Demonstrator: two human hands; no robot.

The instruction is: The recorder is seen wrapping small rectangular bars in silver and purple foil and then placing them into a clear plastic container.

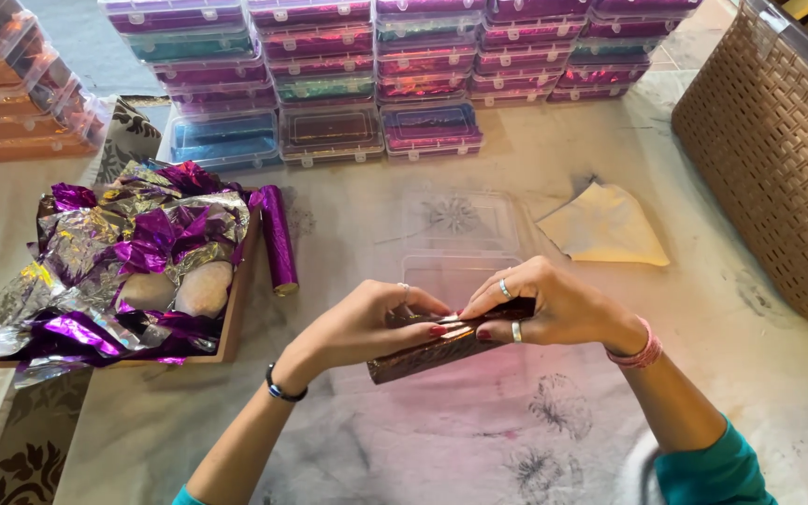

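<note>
Two hands are being held together near the middle of the desk [479, 440]: the left hand [367, 323] and the right hand [554, 304] are both being closed around a foil-wrapped roll [427, 351], dark and shiny, which is being gripped between the fingertips just above the cloth. At 12 o'clock from the roll, a clear plastic box [460, 248] is being kept open, its inside showing nothing. At 9 to 10 o'clock, a shallow wooden tray [232, 323] is being filled with crumpled silver and purple foil [133, 243] and two pale rounded lumps [180, 290]; a finished purple roll [276, 238] is being leaned along its right edge. Stacks of small lidded boxes [404, 75] holding coloured foil are being lined along the far edge. At 2 o'clock a yellow cloth [605, 224] is lying, with a woven basket [778, 159] beyond it. Open room is being left at 6 o'clock.
</note>
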